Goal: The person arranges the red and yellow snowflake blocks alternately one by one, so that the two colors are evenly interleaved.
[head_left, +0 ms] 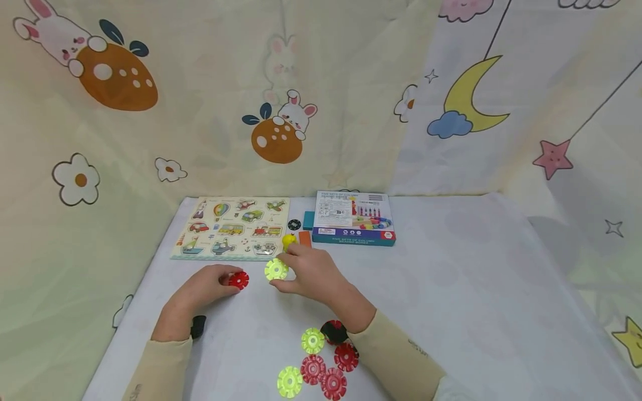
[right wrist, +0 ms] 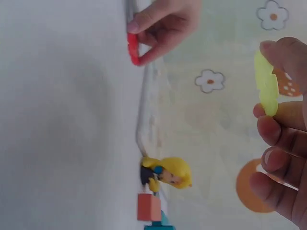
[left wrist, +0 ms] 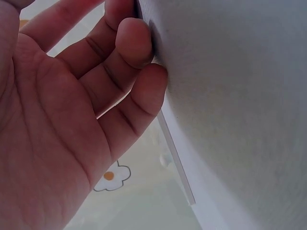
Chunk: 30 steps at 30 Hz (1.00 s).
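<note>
My left hand [head_left: 208, 287] grips the edge of a red notched disc [head_left: 239, 280] between thumb and fingers, down at the tabletop. The right wrist view catches that red disc [right wrist: 133, 49] edge-on. From the left wrist, only the palm and curled fingers [left wrist: 148, 88] show; the disc is hidden. A yellow-green notched disc [head_left: 276, 269] is pinched in my right hand [head_left: 316, 275], to the right of the red one and apart from it. Seen from the right wrist, this yellow-green disc [right wrist: 266, 84] is held up off the table between thumb and index finger.
Several loose red discs [head_left: 313, 369] and yellow-green discs [head_left: 289, 382] lie near the front. At the back stand a picture puzzle board [head_left: 236, 220], a boxed bead set [head_left: 353, 217], a yellow-haired figurine [right wrist: 173, 173], an orange block [right wrist: 149, 207] and a round black piece [head_left: 294, 224].
</note>
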Each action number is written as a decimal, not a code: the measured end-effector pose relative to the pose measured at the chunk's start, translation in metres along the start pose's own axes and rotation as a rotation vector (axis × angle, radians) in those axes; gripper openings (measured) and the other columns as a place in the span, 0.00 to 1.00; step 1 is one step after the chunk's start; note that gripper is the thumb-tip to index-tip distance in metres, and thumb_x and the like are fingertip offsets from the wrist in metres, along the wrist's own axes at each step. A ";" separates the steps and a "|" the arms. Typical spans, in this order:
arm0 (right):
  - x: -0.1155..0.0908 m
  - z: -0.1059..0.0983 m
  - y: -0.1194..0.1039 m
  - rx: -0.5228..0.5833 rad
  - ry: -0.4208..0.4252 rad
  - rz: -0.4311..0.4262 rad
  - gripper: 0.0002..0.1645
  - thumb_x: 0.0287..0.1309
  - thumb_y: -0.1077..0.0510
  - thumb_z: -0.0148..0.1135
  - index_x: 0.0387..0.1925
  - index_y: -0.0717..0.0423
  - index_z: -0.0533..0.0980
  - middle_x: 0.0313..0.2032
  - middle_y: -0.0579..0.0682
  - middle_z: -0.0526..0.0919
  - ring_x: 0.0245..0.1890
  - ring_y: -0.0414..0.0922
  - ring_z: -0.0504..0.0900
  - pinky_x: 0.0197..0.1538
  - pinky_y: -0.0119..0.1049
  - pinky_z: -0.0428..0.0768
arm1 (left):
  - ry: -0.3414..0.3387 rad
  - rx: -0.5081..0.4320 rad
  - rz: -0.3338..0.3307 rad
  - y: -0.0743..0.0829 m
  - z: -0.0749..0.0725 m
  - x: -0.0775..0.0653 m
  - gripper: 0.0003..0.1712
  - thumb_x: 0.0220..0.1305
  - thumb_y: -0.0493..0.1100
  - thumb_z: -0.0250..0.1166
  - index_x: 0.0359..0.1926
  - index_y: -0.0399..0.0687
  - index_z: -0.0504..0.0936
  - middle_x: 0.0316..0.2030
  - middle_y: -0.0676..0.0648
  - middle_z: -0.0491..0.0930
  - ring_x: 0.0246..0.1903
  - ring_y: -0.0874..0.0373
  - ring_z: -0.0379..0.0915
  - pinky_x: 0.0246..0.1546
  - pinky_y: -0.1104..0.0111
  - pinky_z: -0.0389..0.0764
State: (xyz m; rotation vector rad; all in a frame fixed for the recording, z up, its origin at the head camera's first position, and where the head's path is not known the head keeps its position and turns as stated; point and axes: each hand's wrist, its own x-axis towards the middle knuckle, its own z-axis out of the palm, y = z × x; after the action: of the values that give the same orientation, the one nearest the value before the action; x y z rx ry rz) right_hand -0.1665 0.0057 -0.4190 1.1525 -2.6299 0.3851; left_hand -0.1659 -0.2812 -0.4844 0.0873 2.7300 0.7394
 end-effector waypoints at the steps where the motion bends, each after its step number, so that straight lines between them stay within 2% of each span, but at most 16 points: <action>1: 0.005 0.004 -0.002 -0.008 -0.004 -0.003 0.35 0.49 0.28 0.59 0.48 0.47 0.81 0.37 0.41 0.75 0.28 0.33 0.67 0.24 0.21 0.65 | 0.001 -0.003 -0.001 0.000 0.000 0.000 0.28 0.51 0.49 0.72 0.55 0.54 0.79 0.28 0.49 0.72 0.33 0.54 0.66 0.28 0.64 0.69; 7: 0.031 0.037 -0.010 -0.055 -0.058 -0.013 0.35 0.51 0.28 0.57 0.49 0.46 0.81 0.40 0.41 0.75 0.28 0.34 0.69 0.23 0.22 0.66 | -0.003 -0.017 -0.013 -0.002 -0.002 -0.001 0.27 0.52 0.49 0.72 0.55 0.55 0.79 0.30 0.50 0.73 0.33 0.54 0.67 0.30 0.64 0.70; 11: 0.045 0.061 -0.012 -0.091 -0.168 0.002 0.34 0.52 0.27 0.55 0.50 0.44 0.80 0.42 0.42 0.76 0.30 0.36 0.71 0.23 0.25 0.68 | -0.004 -0.015 -0.011 -0.002 -0.003 0.000 0.26 0.52 0.49 0.72 0.55 0.55 0.80 0.30 0.51 0.74 0.34 0.54 0.67 0.31 0.64 0.70; 15: 0.055 0.078 -0.013 -0.092 -0.296 0.041 0.30 0.53 0.28 0.55 0.47 0.42 0.81 0.35 0.41 0.74 0.27 0.37 0.70 0.22 0.28 0.67 | -0.003 -0.010 0.002 -0.002 -0.003 0.002 0.27 0.52 0.50 0.72 0.54 0.56 0.80 0.31 0.52 0.75 0.34 0.55 0.68 0.31 0.65 0.71; 20: 0.059 0.087 -0.014 -0.084 -0.365 0.078 0.25 0.53 0.30 0.57 0.35 0.43 0.81 0.27 0.41 0.70 0.24 0.38 0.68 0.23 0.31 0.65 | -0.002 -0.005 0.009 0.000 -0.003 0.003 0.26 0.51 0.49 0.72 0.54 0.57 0.80 0.31 0.52 0.75 0.34 0.55 0.68 0.31 0.65 0.71; 23: 0.059 0.091 -0.015 -0.095 -0.404 0.091 0.25 0.53 0.29 0.56 0.32 0.45 0.80 0.25 0.41 0.70 0.23 0.39 0.69 0.24 0.32 0.65 | 0.002 -0.007 0.010 0.001 -0.003 0.001 0.25 0.52 0.48 0.72 0.54 0.57 0.81 0.30 0.52 0.74 0.34 0.55 0.67 0.31 0.65 0.70; 26: 0.058 0.092 -0.017 -0.101 -0.439 0.121 0.27 0.53 0.29 0.57 0.34 0.45 0.81 0.26 0.42 0.71 0.24 0.40 0.69 0.24 0.32 0.67 | 0.005 -0.013 0.012 0.002 -0.003 0.000 0.25 0.52 0.47 0.72 0.54 0.56 0.81 0.30 0.52 0.74 0.34 0.55 0.67 0.31 0.64 0.69; 30: 0.056 0.092 -0.020 -0.076 -0.456 0.169 0.29 0.51 0.31 0.60 0.45 0.45 0.81 0.31 0.42 0.74 0.27 0.39 0.71 0.26 0.32 0.69 | 0.006 -0.021 0.005 0.002 -0.003 -0.002 0.25 0.52 0.48 0.72 0.54 0.56 0.81 0.30 0.51 0.73 0.34 0.55 0.67 0.31 0.64 0.69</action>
State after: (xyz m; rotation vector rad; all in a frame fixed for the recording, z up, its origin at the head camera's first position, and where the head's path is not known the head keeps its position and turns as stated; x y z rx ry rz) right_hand -0.1993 -0.0756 -0.4844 1.1030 -3.1140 0.0506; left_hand -0.1649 -0.2811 -0.4799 0.0881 2.7284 0.7704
